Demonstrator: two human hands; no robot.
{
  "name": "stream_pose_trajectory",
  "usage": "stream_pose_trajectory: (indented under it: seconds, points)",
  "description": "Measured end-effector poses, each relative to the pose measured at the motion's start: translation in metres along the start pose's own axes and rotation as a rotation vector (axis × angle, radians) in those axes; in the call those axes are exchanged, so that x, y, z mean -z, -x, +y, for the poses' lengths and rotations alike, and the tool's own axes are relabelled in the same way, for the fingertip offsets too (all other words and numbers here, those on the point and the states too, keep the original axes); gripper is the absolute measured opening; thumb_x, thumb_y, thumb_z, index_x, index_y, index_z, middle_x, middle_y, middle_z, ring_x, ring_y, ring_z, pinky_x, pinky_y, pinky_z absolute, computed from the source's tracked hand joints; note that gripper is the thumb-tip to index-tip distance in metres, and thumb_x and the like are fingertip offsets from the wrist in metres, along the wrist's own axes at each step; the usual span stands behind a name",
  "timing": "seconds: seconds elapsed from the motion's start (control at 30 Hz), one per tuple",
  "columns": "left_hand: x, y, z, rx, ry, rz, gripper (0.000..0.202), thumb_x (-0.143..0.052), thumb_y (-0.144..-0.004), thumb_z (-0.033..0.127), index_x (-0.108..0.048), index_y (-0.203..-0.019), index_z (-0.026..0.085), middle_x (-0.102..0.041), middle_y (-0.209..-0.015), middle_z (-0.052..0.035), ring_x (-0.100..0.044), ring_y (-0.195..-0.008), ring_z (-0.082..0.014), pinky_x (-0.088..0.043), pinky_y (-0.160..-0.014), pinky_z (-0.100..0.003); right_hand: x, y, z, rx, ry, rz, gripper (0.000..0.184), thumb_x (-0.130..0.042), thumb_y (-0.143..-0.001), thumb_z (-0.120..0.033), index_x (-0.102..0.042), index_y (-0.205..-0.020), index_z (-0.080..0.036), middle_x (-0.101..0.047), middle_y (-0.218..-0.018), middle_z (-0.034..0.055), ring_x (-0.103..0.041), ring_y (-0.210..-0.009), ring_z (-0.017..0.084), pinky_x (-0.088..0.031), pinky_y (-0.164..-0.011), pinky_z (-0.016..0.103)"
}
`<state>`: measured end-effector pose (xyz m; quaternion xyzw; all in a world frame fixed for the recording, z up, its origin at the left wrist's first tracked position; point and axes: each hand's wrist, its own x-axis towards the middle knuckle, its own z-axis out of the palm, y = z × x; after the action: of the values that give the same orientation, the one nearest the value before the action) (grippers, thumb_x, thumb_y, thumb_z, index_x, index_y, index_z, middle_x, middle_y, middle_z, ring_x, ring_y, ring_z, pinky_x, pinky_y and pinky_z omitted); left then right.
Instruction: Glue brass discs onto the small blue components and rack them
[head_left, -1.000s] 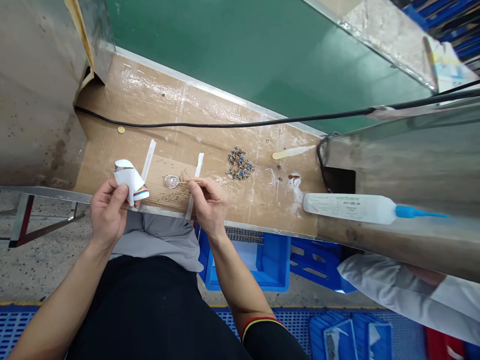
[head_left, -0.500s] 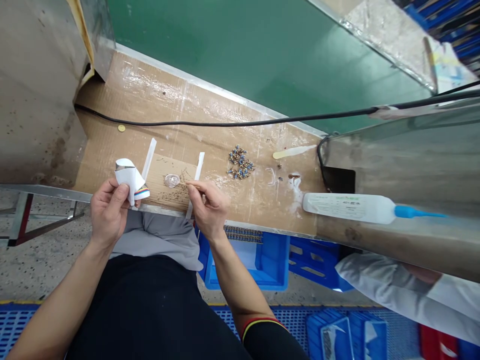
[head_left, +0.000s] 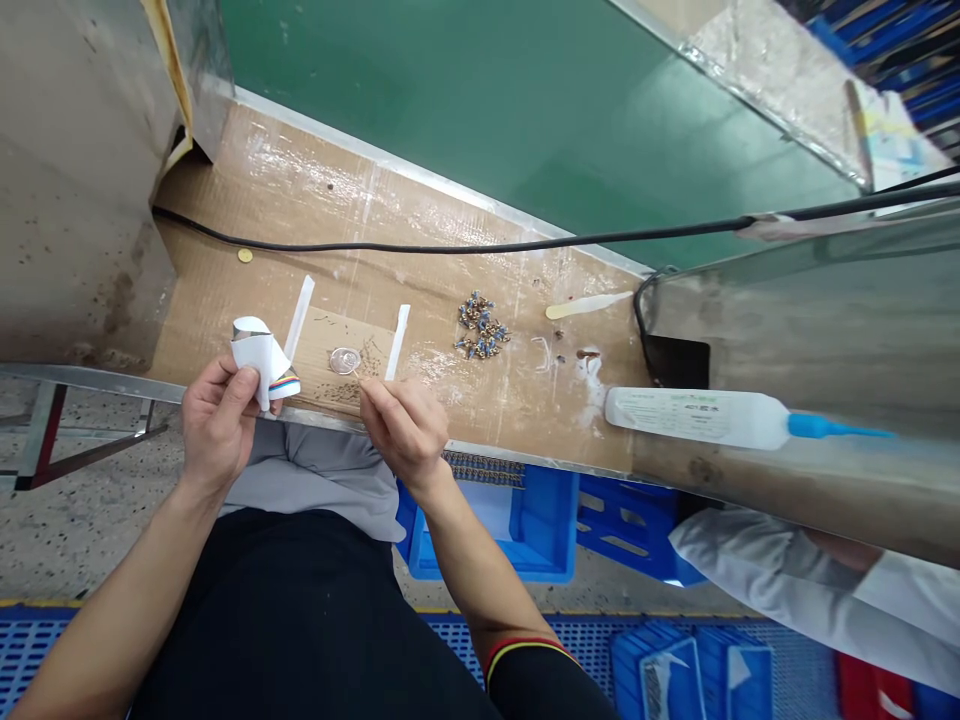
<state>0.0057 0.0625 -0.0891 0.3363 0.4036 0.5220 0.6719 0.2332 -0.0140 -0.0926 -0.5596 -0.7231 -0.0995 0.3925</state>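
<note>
My left hand point(head_left: 219, 425) is closed on a curled piece of white paper point(head_left: 253, 360) with coloured stripes along one edge. In my right hand point(head_left: 405, 425), the fingers pinch a thin wooden stick point(head_left: 358, 376), mostly hidden, its tip by a small round clear dish point(head_left: 344, 361). This dish rests on a cardboard piece point(head_left: 352, 325) scattered with tiny dark bits. White tape strips point(head_left: 301, 312) lie along the cardboard's two sides. Right of my right hand sits a pile of small blue and brass-coloured parts point(head_left: 481, 325).
A white bottle with a blue nozzle point(head_left: 697, 417) lies at the right. A black cable point(head_left: 450, 247) crosses the bench, and a flat stick point(head_left: 589, 305) lies beyond the pile. Below the bench edge is a blue bin point(head_left: 555, 530). Another person's sleeve point(head_left: 750, 560) shows at lower right.
My right hand has moved slightly left and toward my body, with the stick's tip now at the near edge of the dish. My left hand and the paper stay put.
</note>
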Motion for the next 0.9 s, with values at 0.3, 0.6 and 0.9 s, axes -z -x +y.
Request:
stream_pose_trajectory:
  seconds: [0.3, 0.6, 0.9]
  points:
    - [0.001, 0.0012, 0.0008, 0.012, 0.022, 0.004, 0.032, -0.096, -0.092, 0.042, -0.075, -0.088, 0.018, -0.068, -0.069, -0.0011, -0.063, -0.059, -0.0147, -0.055, -0.057, -0.028, 0.0024, -0.0039, 0.0, 0.032, 0.063, -0.009, 0.033, -0.076, -0.103, -0.006, -0.069, -0.133, -0.019, -0.077, -0.087, 0.0044, -0.066, -0.071, 0.018, -0.05, -0.068, 0.034]
    - [0.0018, 0.0016, -0.0002, 0.009, 0.03, -0.004, 0.03, -0.095, -0.093, 0.041, -0.076, -0.088, 0.018, -0.067, -0.068, -0.0003, -0.063, -0.059, -0.0136, -0.054, -0.058, -0.027, 0.0039, 0.0005, 0.0004, -0.001, 0.083, -0.05, 0.033, -0.077, -0.102, -0.007, -0.07, -0.132, -0.02, -0.078, -0.09, 0.0044, -0.068, -0.073, 0.017, -0.051, -0.071, 0.034]
    - [0.0019, 0.0018, -0.0001, 0.022, 0.038, -0.001, 0.028, -0.094, -0.093, 0.04, -0.077, -0.089, 0.018, -0.069, -0.072, -0.0018, -0.064, -0.06, -0.0148, -0.056, -0.058, -0.028, 0.0049, -0.0024, 0.0005, -0.103, -0.05, 0.03, 0.029, -0.075, -0.104, -0.007, -0.076, -0.128, -0.023, -0.081, -0.096, 0.0054, -0.074, -0.079, 0.018, -0.058, -0.074, 0.031]
